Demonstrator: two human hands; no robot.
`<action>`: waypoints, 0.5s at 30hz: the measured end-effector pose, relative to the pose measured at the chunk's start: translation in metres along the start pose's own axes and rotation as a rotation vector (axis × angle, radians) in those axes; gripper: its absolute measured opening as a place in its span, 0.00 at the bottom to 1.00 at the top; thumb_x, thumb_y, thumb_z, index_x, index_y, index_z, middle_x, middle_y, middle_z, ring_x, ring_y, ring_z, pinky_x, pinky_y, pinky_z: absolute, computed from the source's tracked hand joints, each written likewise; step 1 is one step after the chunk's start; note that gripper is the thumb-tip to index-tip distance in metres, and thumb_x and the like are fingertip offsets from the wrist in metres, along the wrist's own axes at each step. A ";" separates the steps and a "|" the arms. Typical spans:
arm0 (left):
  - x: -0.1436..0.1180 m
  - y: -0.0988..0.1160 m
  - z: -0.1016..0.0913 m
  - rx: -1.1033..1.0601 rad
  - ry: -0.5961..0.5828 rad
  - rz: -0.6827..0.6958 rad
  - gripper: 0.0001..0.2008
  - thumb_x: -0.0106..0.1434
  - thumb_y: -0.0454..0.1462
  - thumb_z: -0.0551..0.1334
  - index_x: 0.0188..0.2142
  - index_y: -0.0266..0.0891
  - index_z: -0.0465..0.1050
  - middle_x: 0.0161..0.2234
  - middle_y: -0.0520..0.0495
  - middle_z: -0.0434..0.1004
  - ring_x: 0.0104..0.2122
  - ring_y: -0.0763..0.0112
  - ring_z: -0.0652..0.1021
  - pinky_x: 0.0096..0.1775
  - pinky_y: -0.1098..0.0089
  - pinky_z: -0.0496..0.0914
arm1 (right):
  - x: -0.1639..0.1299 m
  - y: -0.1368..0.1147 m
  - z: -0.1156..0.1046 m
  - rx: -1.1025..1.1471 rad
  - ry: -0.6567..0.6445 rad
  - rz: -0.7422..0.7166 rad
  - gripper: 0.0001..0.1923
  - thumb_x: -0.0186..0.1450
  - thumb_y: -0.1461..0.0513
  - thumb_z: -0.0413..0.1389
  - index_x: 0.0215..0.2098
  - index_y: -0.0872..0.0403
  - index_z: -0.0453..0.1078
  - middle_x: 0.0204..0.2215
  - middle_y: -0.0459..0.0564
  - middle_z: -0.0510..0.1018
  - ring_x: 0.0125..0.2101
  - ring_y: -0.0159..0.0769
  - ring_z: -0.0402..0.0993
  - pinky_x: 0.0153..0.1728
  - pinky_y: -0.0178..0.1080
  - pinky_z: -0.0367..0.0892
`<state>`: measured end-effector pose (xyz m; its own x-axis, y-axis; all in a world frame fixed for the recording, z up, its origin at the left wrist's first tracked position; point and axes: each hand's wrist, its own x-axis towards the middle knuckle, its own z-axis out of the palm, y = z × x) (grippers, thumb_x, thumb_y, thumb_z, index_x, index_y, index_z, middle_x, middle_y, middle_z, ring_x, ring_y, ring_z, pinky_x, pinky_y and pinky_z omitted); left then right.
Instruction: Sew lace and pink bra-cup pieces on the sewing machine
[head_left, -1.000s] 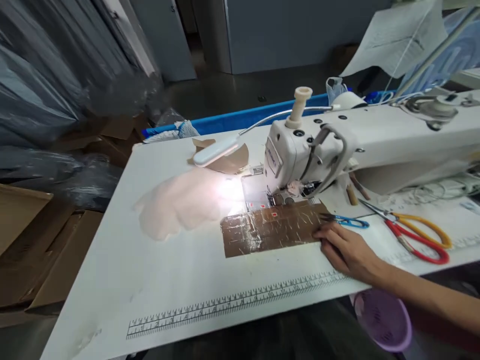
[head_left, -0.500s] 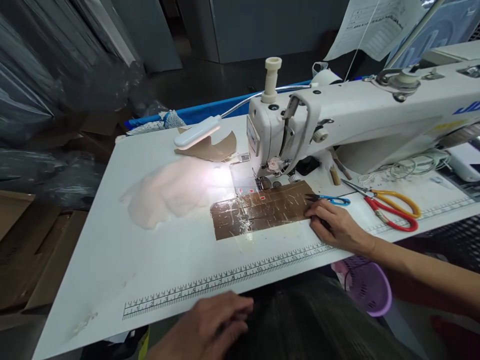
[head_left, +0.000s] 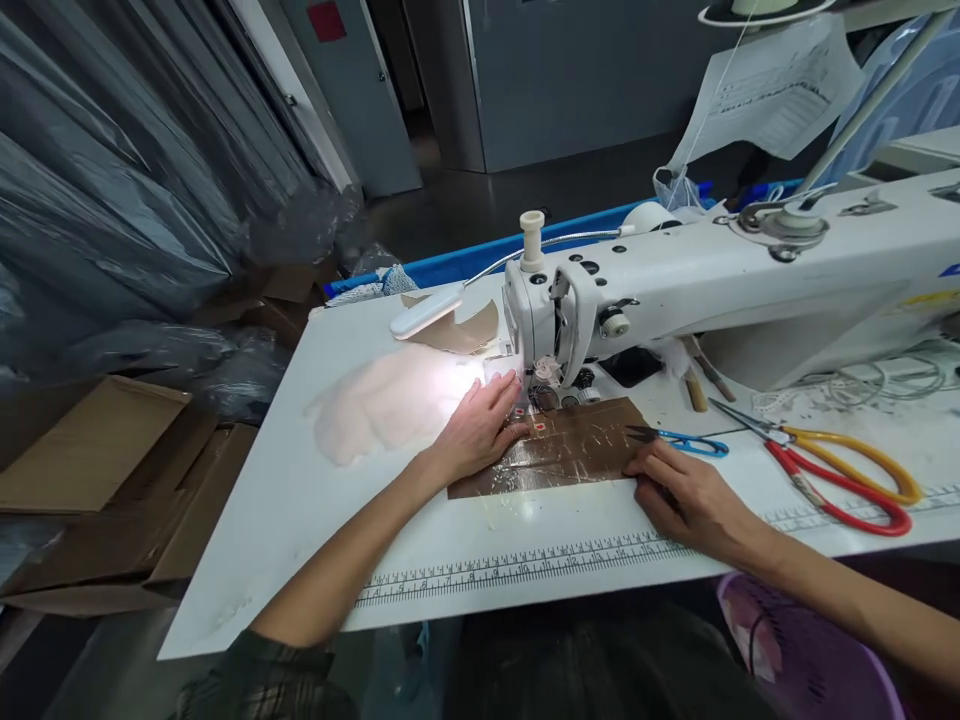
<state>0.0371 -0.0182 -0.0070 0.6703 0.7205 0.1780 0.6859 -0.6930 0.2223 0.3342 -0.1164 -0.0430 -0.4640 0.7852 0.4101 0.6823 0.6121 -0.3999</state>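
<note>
The left hand lies palm down, its fingers nearly straight and together, the thumb spread away onto the brown sheet; the right hand has its fingers curled at that sheet's right end, though whether they pinch it I cannot tell; the sheet thus lies flat between the two sets of fingers, with small red marks near the left thumb; blue snips lie just beyond the right fingers, their tips over the sheet; the sewing machine has its needle end just right of the left fingertips; beyond those fingertips are a white lamp and a brown cut piece; large scissors lie right of the right fingers; nearer the body than both hands, a printed ruler runs along the bench.
</note>
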 end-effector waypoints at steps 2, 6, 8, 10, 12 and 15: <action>0.005 -0.012 -0.004 0.045 -0.051 -0.005 0.22 0.71 0.47 0.51 0.58 0.39 0.65 0.59 0.35 0.67 0.59 0.47 0.68 0.58 0.42 0.62 | -0.002 0.003 0.001 -0.006 -0.012 -0.006 0.08 0.68 0.67 0.46 0.38 0.55 0.67 0.34 0.52 0.71 0.33 0.35 0.71 0.33 0.37 0.68; 0.003 -0.036 -0.008 0.079 0.017 -0.067 0.19 0.71 0.45 0.51 0.54 0.40 0.69 0.59 0.36 0.67 0.60 0.48 0.67 0.58 0.43 0.61 | -0.002 0.002 0.004 -0.012 0.002 -0.007 0.08 0.67 0.67 0.47 0.39 0.54 0.68 0.34 0.52 0.72 0.34 0.35 0.72 0.33 0.36 0.69; 0.001 -0.042 -0.005 0.072 0.069 -0.095 0.18 0.71 0.45 0.52 0.54 0.40 0.69 0.60 0.37 0.67 0.61 0.48 0.66 0.58 0.42 0.60 | 0.000 -0.003 0.003 0.012 0.007 -0.010 0.10 0.67 0.68 0.47 0.43 0.54 0.68 0.36 0.52 0.72 0.34 0.35 0.73 0.34 0.36 0.70; 0.000 -0.042 0.000 0.064 0.122 -0.122 0.18 0.70 0.45 0.53 0.53 0.39 0.69 0.60 0.36 0.67 0.61 0.49 0.66 0.59 0.43 0.60 | 0.004 -0.005 -0.005 0.008 0.035 -0.020 0.13 0.68 0.69 0.47 0.48 0.54 0.66 0.38 0.53 0.72 0.36 0.35 0.73 0.35 0.36 0.70; 0.000 -0.039 0.002 0.059 0.167 -0.124 0.17 0.70 0.44 0.54 0.52 0.38 0.70 0.59 0.36 0.68 0.59 0.50 0.68 0.58 0.44 0.61 | 0.007 0.000 -0.022 -0.084 0.146 -0.051 0.17 0.67 0.70 0.49 0.52 0.54 0.64 0.40 0.55 0.72 0.38 0.36 0.72 0.38 0.37 0.70; 0.005 -0.034 0.003 0.005 0.172 -0.069 0.15 0.70 0.43 0.54 0.50 0.38 0.70 0.54 0.38 0.73 0.54 0.55 0.73 0.56 0.51 0.65 | 0.008 0.023 -0.058 -0.265 0.371 -0.034 0.20 0.65 0.70 0.55 0.55 0.52 0.65 0.41 0.56 0.72 0.43 0.40 0.71 0.47 0.44 0.67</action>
<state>0.0176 0.0087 -0.0166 0.5633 0.7600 0.3242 0.7302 -0.6415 0.2352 0.3787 -0.1019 -0.0012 -0.2872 0.6488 0.7047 0.8137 0.5534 -0.1778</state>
